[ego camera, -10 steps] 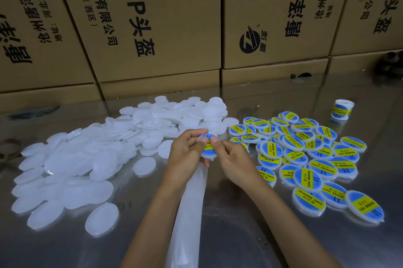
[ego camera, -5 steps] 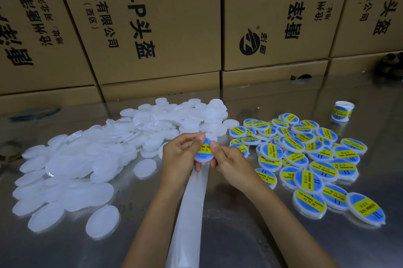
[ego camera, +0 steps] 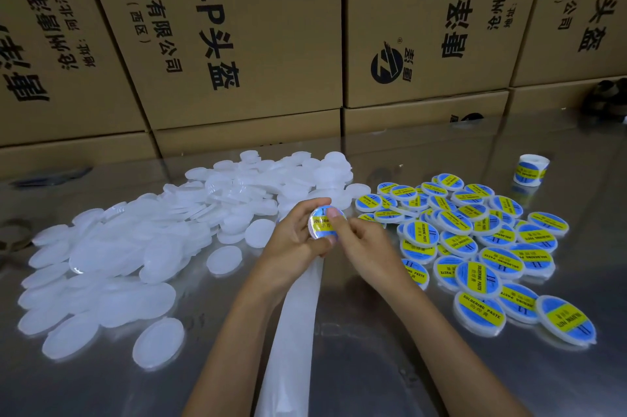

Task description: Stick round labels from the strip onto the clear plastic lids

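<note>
My left hand [ego camera: 291,240] holds a clear round lid [ego camera: 321,222] with a blue and yellow label on it, tilted toward me above the table. Fingers of my right hand [ego camera: 363,243] press on the label's right side, with the thumb at the lid's lower edge. The white backing strip [ego camera: 291,331] hangs from under my hands down to the bottom edge of the view. A heap of plain clear lids [ego camera: 163,233] lies to the left. Labelled lids [ego camera: 475,240] are spread to the right.
A small roll of labels [ego camera: 530,169] stands at the back right on the shiny metal table [ego camera: 373,365]. Stacked cardboard boxes [ego camera: 237,43] wall off the far side. A dark object [ego camera: 51,175] lies at the back left.
The lid in my hands has tipped up so its labelled face turns toward me. My right fingers have moved onto the label.
</note>
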A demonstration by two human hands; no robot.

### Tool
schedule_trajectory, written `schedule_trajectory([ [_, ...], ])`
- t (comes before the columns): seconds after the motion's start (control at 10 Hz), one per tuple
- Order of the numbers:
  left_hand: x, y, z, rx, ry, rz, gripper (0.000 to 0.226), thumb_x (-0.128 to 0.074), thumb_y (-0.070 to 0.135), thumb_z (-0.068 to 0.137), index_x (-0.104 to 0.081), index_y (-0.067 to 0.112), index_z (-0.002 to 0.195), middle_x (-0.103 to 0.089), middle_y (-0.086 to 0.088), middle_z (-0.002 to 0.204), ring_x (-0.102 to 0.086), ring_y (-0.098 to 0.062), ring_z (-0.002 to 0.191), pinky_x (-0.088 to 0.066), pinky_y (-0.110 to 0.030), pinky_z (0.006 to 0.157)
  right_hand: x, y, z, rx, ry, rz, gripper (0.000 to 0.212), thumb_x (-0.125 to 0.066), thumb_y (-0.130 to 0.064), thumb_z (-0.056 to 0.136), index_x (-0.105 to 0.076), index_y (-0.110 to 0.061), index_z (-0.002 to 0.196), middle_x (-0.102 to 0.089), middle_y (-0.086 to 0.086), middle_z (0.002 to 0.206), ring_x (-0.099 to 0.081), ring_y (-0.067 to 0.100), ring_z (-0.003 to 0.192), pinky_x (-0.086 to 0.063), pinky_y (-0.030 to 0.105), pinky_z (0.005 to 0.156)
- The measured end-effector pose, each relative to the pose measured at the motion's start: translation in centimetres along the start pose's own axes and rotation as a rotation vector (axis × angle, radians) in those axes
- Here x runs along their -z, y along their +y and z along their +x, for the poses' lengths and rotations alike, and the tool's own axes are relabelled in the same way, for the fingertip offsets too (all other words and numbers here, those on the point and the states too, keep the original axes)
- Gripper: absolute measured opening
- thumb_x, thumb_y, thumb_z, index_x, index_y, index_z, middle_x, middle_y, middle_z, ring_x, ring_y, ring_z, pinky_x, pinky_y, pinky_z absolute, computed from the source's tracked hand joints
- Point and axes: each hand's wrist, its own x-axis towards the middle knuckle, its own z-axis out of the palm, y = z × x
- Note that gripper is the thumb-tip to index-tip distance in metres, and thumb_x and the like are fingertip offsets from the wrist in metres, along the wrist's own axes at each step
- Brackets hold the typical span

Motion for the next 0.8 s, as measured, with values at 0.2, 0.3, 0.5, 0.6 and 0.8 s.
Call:
schedule_trajectory([
  [0.2,0.1,0.1,-0.2,-0.004,-0.03,0.002,0.056,-0.059,-0.016,0.089,-0.06,0.019,0.133,-0.069,-0.001,0.124,-0.068,-0.008,0.105,-0.053,-0.017,0.077,-0.1,0.4,0.3,0.041,0.012,-0.084,0.059,-0.052,-0.045,0.099,-0.042,-0.023,0.046,-0.029,-0.011,0.041,-0.03,0.007,0.043,-0.025,0.02,0.045],
  [0.3,-0.1,0.1,-0.1,0.0,0.023,-0.017,0.057,-0.06,-0.014,0.089,-0.06,0.021,0.134,-0.069,0.001,0.122,-0.07,-0.006,0.09,-0.052,-0.014,0.076,-0.2,0.8,0.6,-0.013,0.057,-0.13,0.056,-0.042,-0.043,0.103,-0.043,-0.015,0.054,-0.038,-0.01,0.042,-0.036,0.006,0.045,-0.026,0.021,0.047],
  [0.5,0.1,-0.1,0.2,-0.035,0.23,-0.035,0.042,-0.067,-0.002,0.09,-0.068,0.024,0.122,-0.07,0.007,0.118,-0.074,-0.011,0.085,-0.057,-0.018,0.077,1.6,1.7,1.9,-0.324,0.325,0.359,0.042,-0.037,-0.028,0.107,-0.062,-0.015,0.077,-0.046,-0.003,0.061,-0.04,0.011,0.052,-0.036,0.025,0.051],
  [0.6,0.4,-0.2,0.5,-0.019,0.329,-0.065,0.039,-0.063,-0.007,0.086,-0.073,0.023,0.11,-0.073,0.007,0.108,-0.073,-0.01,0.084,-0.058,-0.02,0.064,3.0,1.8,2.5,-0.437,0.378,0.811,0.028,-0.035,-0.008,0.104,-0.059,-0.009,0.091,-0.041,0.002,0.064,-0.034,0.012,0.052,-0.036,0.023,0.046],
  [0.8,1.7,-0.8,1.0,-0.01,0.542,-0.006,0.035,-0.052,-0.005,0.092,-0.073,0.021,0.099,-0.073,0.004,0.099,-0.07,-0.009,0.074,-0.052,-0.018,0.054,5.3,2.2,2.5,-0.505,0.388,1.161,0.023,-0.041,-0.014,0.105,-0.058,-0.002,0.095,-0.049,0.004,0.072,-0.042,0.012,0.061,-0.043,0.024,0.06],
])
